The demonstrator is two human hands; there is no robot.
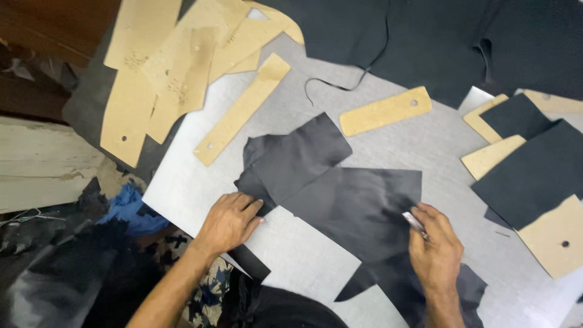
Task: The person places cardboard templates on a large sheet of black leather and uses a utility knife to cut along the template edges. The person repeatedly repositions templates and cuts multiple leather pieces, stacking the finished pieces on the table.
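Head view: the left hand (228, 222) is lying flat, fingers spread and gripping nothing, pressing on the near edge of a dark leather piece (358, 203) that is spread over the grey cutting sheet (200, 176). The right hand (432, 246) is closing around a small silvery blade (415, 222), whose tip is meeting the leather's right edge just above the knuckles. The leather is running from the left palm across to the blade, with a second overlapping flap (297, 158) lying up and away from the left fingers.

Judging from this, the main risk is the leather creeping or wrinkling under the blade, since the holding hand is sitting well apart from the cutting point and leaving the span between them unpinned. The overlapping flap could also be getting nicked if the edge is wandering across it. The left fingertips are lying at the leather's edge, so a stroke drawn toward them could be reaching skin.

Beyond the blade hand, a short tan cardboard template (385, 110) is lying apart from the leather, not on it, so any line is going freehand and could be drifting. More tan templates (176, 67) are piling up far beyond the left hand, and black cut panels (534, 170) are stacking to the right of the blade.
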